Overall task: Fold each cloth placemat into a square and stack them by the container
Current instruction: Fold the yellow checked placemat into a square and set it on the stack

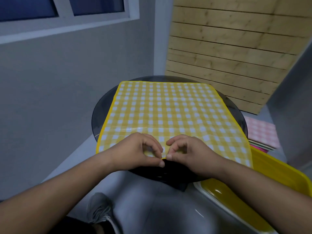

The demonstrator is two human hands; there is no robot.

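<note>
on the round table (101,105), flat yellow-checked placemat (168,107)

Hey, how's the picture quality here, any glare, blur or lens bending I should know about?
Head view: a white glare streak crosses the yellow checked placemat toward its near edge, and a highlight shines on the yellow container. Head view: the wide lens bows the window frame and tilts the wooden panel. Head view: light is dim and bluish; the pink stack looks soft.
</note>
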